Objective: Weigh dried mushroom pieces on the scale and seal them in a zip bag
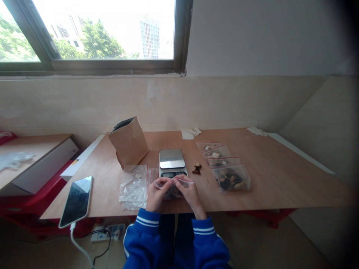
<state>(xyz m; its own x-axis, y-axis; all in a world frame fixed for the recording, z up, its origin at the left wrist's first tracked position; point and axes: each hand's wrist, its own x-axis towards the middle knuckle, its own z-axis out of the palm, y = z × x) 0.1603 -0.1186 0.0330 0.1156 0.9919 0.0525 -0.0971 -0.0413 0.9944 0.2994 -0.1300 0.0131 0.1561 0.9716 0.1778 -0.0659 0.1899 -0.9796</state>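
Observation:
A clear zip bag (173, 193) with dark pieces in it is held at the table's front edge. My left hand (157, 192) pinches its top edge on the left, and my right hand (188, 191) pinches the same edge close beside. Both thumbs meet near the middle of the bag's mouth. Just behind the hands sits a kitchen scale (172, 160) with a bare metal plate; its display is partly covered by the fingers. A small dark brown dried piece (196, 169) lies on the table right of the scale.
Several filled zip bags (231, 178) overlap at the right. Left of the hands lie flat clear bags (134, 188), with an upright brown paper bag (129, 144) behind. A phone (76, 201) with a white cable (77, 244) rests at the table's left edge. Crumpled white tissue (194, 131) lies by the wall.

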